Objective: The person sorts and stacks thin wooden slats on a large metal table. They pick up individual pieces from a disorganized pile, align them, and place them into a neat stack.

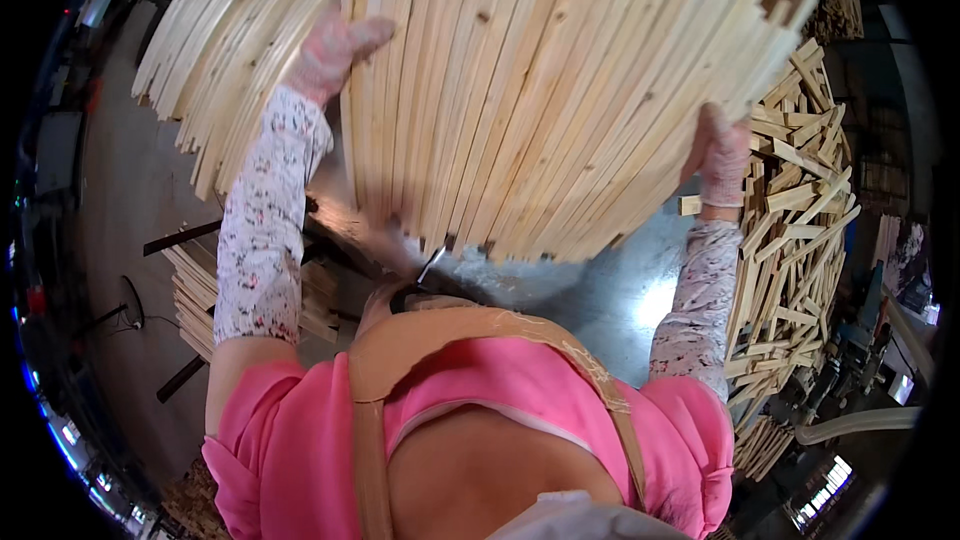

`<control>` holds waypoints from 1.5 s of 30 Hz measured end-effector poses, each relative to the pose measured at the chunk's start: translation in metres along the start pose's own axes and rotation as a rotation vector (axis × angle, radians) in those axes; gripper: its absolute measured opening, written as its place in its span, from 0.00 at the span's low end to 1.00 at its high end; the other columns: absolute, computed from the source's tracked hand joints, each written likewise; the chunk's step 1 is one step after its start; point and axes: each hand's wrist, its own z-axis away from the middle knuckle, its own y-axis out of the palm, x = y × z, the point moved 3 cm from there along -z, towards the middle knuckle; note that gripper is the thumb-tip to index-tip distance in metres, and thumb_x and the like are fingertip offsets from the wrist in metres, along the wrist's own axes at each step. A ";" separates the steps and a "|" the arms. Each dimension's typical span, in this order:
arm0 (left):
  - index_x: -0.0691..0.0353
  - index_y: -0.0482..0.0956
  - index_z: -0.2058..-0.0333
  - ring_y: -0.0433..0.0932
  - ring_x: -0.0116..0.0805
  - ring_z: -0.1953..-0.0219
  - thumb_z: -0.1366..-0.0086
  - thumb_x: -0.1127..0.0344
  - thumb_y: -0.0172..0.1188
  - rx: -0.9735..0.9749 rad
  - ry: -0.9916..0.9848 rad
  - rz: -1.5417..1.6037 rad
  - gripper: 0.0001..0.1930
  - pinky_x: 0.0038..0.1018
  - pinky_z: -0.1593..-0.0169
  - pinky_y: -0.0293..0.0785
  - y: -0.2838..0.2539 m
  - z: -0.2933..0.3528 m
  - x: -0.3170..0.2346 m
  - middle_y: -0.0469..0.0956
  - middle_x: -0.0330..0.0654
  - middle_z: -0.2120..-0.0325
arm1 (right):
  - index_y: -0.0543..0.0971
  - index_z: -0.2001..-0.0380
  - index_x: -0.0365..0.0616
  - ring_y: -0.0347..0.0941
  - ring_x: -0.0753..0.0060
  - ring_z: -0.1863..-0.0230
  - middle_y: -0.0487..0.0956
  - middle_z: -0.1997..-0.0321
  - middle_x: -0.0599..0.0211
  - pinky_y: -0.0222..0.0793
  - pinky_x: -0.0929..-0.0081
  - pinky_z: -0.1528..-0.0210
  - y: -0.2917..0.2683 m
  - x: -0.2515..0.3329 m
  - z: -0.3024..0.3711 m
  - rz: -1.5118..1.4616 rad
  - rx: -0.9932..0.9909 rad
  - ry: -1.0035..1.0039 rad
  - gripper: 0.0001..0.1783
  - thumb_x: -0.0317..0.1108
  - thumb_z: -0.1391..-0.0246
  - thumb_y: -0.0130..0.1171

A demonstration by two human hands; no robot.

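A broad layer of long, pale wooden strips [530,90], packed side by side, spreads in front of my chest. On its left edge is my left hand [335,52], in a pinkish glove, with the thumb lying over the outermost strips. My right hand [722,155], gloved alike, grips the right edge lower down, its fingers partly hidden by the wood. Between them the two hands hold the layer from its sides. The near ends of the strips are uneven and slightly blurred. Floral sleeves cover both forearms.
A second stack of strips [235,50] lies at the far left. To the right is a big heap of short wood offcuts [795,240]. More strips [195,295] rest low on the left beside dark metal bars [182,238]. A grey metal surface [610,305] shows below the layer.
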 end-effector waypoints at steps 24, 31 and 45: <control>0.57 0.56 0.20 0.70 0.40 0.26 0.26 0.61 0.60 0.290 -0.009 -1.252 0.39 0.36 0.24 0.67 -0.045 0.217 0.093 0.65 0.46 0.23 | 0.78 0.34 0.40 0.76 0.45 0.33 0.82 0.36 0.48 0.71 0.54 0.29 0.020 -0.157 0.334 1.503 0.307 -0.145 0.27 0.41 0.31 0.60; 0.57 0.57 0.21 0.74 0.46 0.28 0.27 0.77 0.51 0.338 -0.292 -0.708 0.37 0.32 0.28 0.71 -0.069 0.239 0.159 0.74 0.48 0.29 | 0.82 0.36 0.45 0.75 0.39 0.32 0.80 0.33 0.47 0.68 0.57 0.28 -0.002 -0.177 0.400 0.664 -0.202 0.430 0.25 0.42 0.28 0.50; 0.60 0.65 0.24 0.71 0.56 0.27 0.24 0.46 0.59 -0.017 -0.333 -0.635 0.38 0.39 0.25 0.65 -0.060 0.193 0.174 0.74 0.59 0.31 | 0.78 0.36 0.37 0.78 0.37 0.38 0.84 0.46 0.35 0.74 0.48 0.34 0.118 -0.132 0.331 1.259 -0.078 0.524 0.42 0.61 0.40 0.66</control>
